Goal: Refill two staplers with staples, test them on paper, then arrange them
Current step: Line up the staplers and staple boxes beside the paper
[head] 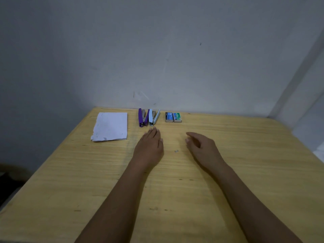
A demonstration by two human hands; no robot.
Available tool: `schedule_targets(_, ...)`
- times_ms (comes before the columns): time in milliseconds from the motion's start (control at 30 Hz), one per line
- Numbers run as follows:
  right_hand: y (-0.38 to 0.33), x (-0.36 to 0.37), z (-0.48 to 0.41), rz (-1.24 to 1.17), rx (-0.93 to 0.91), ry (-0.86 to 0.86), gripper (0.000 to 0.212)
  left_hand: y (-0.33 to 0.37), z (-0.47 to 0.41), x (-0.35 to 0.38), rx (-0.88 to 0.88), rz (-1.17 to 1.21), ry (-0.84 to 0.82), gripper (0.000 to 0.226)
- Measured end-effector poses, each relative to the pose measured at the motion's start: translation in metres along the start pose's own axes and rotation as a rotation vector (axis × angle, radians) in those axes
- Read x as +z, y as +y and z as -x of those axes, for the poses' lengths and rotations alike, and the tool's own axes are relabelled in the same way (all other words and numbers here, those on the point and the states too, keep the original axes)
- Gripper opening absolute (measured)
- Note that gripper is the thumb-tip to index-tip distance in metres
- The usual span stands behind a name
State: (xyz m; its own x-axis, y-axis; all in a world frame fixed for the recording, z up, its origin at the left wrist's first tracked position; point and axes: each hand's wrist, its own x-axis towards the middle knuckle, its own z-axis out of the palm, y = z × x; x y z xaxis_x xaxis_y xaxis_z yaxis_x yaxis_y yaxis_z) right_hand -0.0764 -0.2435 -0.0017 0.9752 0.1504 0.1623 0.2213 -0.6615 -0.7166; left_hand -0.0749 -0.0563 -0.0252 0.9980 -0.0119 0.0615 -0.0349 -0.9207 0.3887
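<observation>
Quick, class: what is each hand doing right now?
Left hand: open, fingers straight, holding nothing.
Right hand: open, fingers loosely curled, holding nothing.

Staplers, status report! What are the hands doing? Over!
Left hand open, flat, fingertips just short of light blue stapler. Right hand loose, empty. Purple stapler alongside, both untouched. Small metal bit on table between hands.

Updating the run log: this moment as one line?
left hand open, near pale-blue stapler | right hand loosely curled, empty | purple stapler untouched | paper, staple boxes untouched
</observation>
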Motion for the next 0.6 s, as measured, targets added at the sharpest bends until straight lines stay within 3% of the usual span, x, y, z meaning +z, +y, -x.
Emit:
schedule_targets(133, -0.013, 0.014, 0.018, 0.171, -0.068, -0.081, 0.046, 0.002, 0.004, -0.002, -0.015, 0.001, 0.002, 0.051)
schedule_targets(400, -0.018, 0.04, 0.015, 0.378, -0.273, 0.025, 0.025, -0.002, 0.004, -0.006, -0.024, 0.076, 0.007, 0.048)
schedule_targets(600, -0.017, 0.043, -0.031, 0.362, -0.232, 0.053, 0.027, -0.004, 0.006, -0.005, -0.007, 0.094, 0.042, 0.048)
